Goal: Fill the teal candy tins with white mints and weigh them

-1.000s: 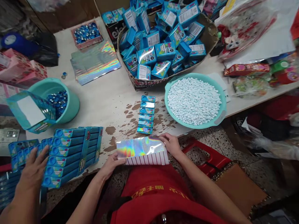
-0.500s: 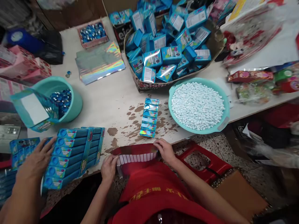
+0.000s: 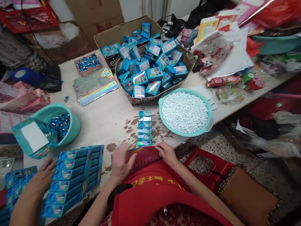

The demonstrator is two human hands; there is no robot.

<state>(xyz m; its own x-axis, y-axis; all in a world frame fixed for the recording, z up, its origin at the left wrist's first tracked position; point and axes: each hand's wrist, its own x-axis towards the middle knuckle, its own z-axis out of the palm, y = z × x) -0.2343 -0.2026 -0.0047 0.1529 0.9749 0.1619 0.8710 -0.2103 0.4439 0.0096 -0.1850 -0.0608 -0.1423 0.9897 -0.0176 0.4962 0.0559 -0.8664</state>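
My right hand [image 3: 167, 153] pinches the right end of a shiny strip [image 3: 147, 157] with a row of narrow segments along its lower side. The strip looks dark red against my red apron, and its exact kind is hard to make out. Over its left part is my left hand [image 3: 123, 161], smeared by motion, so its grip is unclear. Just beyond the strip, a short column of small blue boxes [image 3: 144, 128] lies on the stained tabletop. A teal basin [image 3: 210, 125] full of white candies [image 3: 185, 111] stands to the right of that column.
At left, another person's hand [image 3: 41, 179] touches rows of blue boxes [image 3: 63, 185]. A teal bucket [image 3: 76, 124] holds blue foil pieces. Behind are a carton [image 3: 138, 101] of packed blue boxes and holographic sheets [image 3: 94, 86]. A red stool [image 3: 211, 166] stands below the table edge.
My left hand has come off the strip's left end and moved up and right over it. The strip's pale segments now look reddish. The camera view has tilted upward.
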